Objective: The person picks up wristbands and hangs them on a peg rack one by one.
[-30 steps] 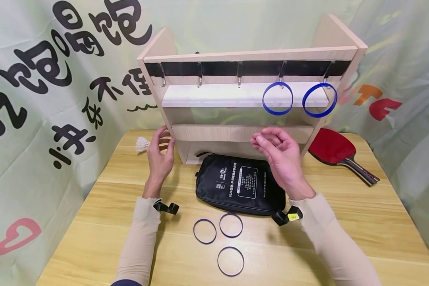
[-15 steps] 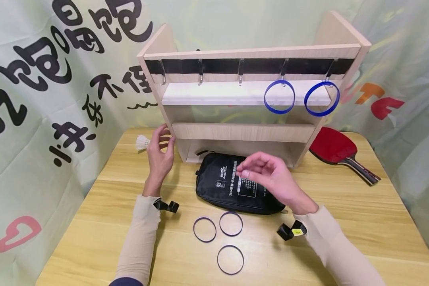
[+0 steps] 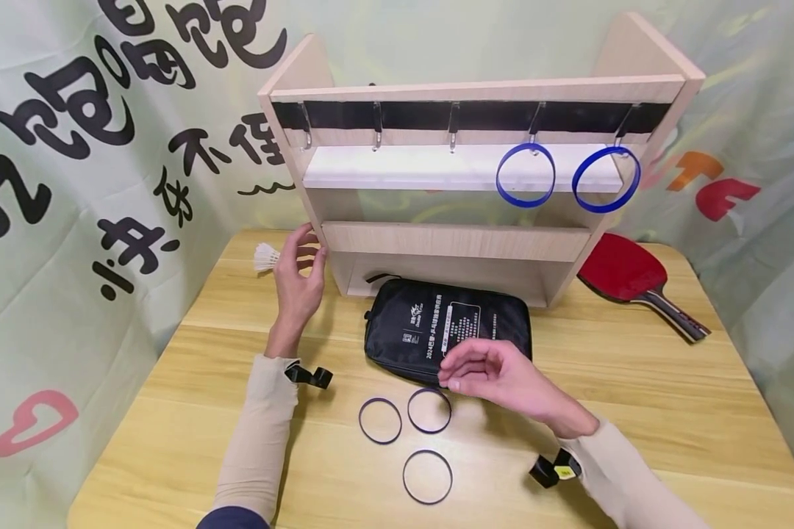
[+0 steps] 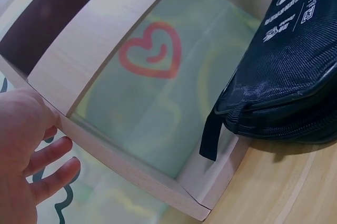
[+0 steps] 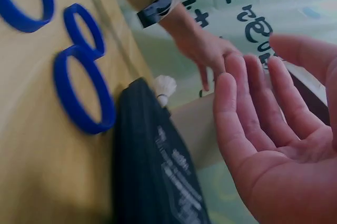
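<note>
My left hand [image 3: 299, 283] touches the left side panel of a small wooden shelf [image 3: 456, 241]; in the left wrist view several of its fingers [image 4: 55, 179] hang loose beside the panel. My right hand [image 3: 496, 378] hovers with relaxed fingers and nothing in it, over the front edge of a black zip bag [image 3: 403, 330]. Just left of that hand lie three thin blue rings on the table: a left ring [image 3: 360, 422], a back ring [image 3: 430, 431] and a front ring [image 3: 403, 477]. Two more blue rings, one [image 3: 498, 180] beside the other [image 3: 576, 184], hang from the shelf's two rightmost hooks.
Three bare metal hooks, among them the middle hook [image 3: 453, 128], line the shelf's black strip [image 3: 417, 115]. A red table tennis bat [image 3: 625, 268] lies right of the shelf. A white shuttlecock [image 3: 265, 257] sits behind my left hand. Printed cloth [image 3: 53, 308] surrounds the table [image 3: 172, 441].
My right hand has come down and toward me from in front of the shelf to the bag's front edge. The left hand stays at the side panel. The head view has shifted slightly.
</note>
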`<state>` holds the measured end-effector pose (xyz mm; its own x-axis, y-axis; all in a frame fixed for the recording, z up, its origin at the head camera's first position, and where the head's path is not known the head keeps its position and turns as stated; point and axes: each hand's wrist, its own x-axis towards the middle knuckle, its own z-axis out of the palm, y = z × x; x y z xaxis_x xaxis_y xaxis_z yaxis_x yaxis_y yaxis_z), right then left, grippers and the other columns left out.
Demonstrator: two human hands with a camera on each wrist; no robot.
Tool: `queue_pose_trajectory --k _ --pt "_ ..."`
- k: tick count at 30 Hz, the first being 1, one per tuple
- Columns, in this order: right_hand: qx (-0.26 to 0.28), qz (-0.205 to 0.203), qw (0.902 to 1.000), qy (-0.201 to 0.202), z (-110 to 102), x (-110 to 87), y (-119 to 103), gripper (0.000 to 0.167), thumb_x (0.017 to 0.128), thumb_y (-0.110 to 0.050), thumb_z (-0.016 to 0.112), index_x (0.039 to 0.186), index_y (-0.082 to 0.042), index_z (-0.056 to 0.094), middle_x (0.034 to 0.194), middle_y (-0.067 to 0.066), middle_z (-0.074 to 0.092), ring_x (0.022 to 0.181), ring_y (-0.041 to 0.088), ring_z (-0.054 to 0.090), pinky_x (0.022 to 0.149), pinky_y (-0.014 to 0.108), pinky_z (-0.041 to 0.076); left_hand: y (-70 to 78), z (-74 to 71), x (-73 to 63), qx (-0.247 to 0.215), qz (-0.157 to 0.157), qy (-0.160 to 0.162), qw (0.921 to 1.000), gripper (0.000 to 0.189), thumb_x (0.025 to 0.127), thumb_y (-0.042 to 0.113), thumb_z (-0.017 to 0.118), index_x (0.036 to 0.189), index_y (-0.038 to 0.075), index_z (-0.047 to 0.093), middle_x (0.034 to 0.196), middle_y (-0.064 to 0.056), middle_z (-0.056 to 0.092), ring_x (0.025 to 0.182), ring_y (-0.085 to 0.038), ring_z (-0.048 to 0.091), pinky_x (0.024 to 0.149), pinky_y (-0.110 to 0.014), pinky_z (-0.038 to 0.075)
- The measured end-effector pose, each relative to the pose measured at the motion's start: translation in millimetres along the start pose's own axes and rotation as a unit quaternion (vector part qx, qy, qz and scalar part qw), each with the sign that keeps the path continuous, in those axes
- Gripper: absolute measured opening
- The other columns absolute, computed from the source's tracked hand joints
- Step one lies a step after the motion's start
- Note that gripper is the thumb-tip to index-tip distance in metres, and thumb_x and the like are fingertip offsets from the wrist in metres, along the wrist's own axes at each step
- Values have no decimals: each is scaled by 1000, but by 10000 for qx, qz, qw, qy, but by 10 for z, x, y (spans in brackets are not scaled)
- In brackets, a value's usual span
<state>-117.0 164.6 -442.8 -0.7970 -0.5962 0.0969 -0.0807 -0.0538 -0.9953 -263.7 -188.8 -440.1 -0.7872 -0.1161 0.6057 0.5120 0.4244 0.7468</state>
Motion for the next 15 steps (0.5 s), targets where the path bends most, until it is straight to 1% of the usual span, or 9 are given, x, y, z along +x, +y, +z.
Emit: queue_pose_trajectory --k 4,5,6,7,9,12,15 --pt "-77 61 9996 -246 -4 -99 111 29 97 5 75 122 16 66 113 33 75 103 8 78 93 25 65 11 6 0 -15 -11 9 10000 43 104 1 69 146 3 62 125 -25 74 104 -43 74 83 -13 56" --pt "-123 98 9994 -293 2 -120 134 28 98 4 75 122 16 66 112 37 73 102 8 77 92 25 66 11 4 -4 -13 -3 4 10000 43 104 1 69 147 3 62 125 -25 74 104 -42 74 83 -13 56" --pt "-251 147 9991 -316 11 -142 152 27 98 2 75 121 16 67 111 38 73 101 9 77 91 26 66 9 4 -8 -9 0 2 10000 43 104 2 69 147 3 62 125 -25 75 104 -42 74 82 -13 56" --pt "-443 203 9983 -323 22 -163 166 26 99 0 75 120 14 68 110 37 73 99 10 77 90 26 66 7 4 -12 -10 0 6 10000 43 104 2 69 147 3 63 125 -25 75 104 -41 75 82 -13 56" --pt "-924 272 9949 -291 52 -202 180 22 101 -6 75 118 7 71 108 29 76 97 13 76 88 26 66 2 4 -18 -1 7 8 10000 43 105 3 69 147 4 63 125 -25 75 104 -42 75 82 -13 56" --pt "-1771 250 9836 -242 102 -246 190 16 103 -15 76 114 -4 75 105 12 80 94 11 75 85 26 66 0 7 -22 -4 -5 7 10000 43 105 3 69 147 4 63 125 -25 75 105 -42 75 83 -13 57" --pt "-2178 93 9755 -304 139 -263 201 11 104 -17 75 113 -10 76 104 4 82 94 4 73 84 25 65 8 8 -21 12 -29 -7 10000 43 105 4 69 148 4 62 126 -25 74 105 -41 74 84 -14 57"
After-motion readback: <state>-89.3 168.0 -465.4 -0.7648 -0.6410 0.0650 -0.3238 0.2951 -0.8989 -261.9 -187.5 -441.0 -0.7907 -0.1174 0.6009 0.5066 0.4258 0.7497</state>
